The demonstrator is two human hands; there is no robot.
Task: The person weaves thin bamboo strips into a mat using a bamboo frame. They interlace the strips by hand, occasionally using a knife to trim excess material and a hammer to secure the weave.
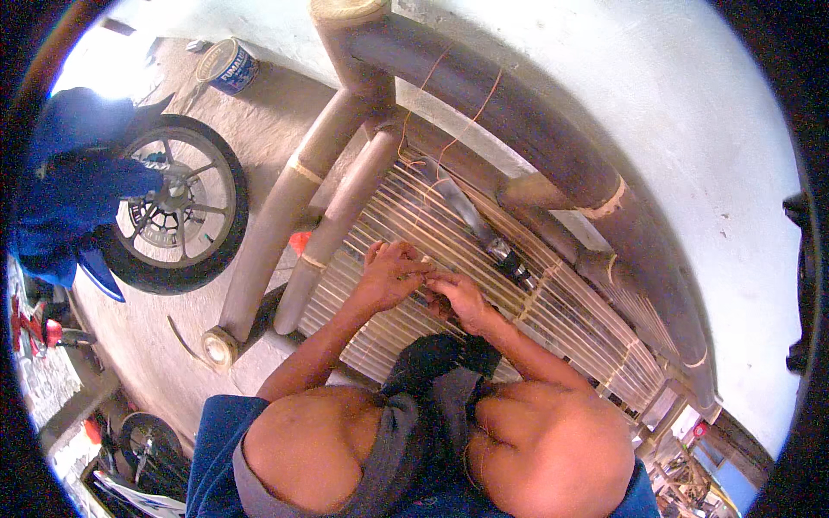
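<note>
My left hand (pixel 390 274) and my right hand (pixel 458 298) meet over the slatted seat (pixel 570 315) of a bamboo bench. Their fingertips pinch together at one spot, seemingly on a thin pale binding strand, too small to make out. A large knife (pixel 479 229) with a dark handle lies on the slats just beyond my right hand. Thin strands (pixel 466 121) wrap the thick bamboo rail above. My bare knees fill the lower part of the view, with a dark cloth (pixel 432 371) between them.
Thick bamboo poles (pixel 285 216) frame the bench on the left and top. A motorbike wheel (pixel 177 203) and blue bodywork (pixel 69 181) stand at the left on the concrete floor. A round tin (pixel 226 65) lies at the top left. A pale wall (pixel 691 129) rises behind the bench.
</note>
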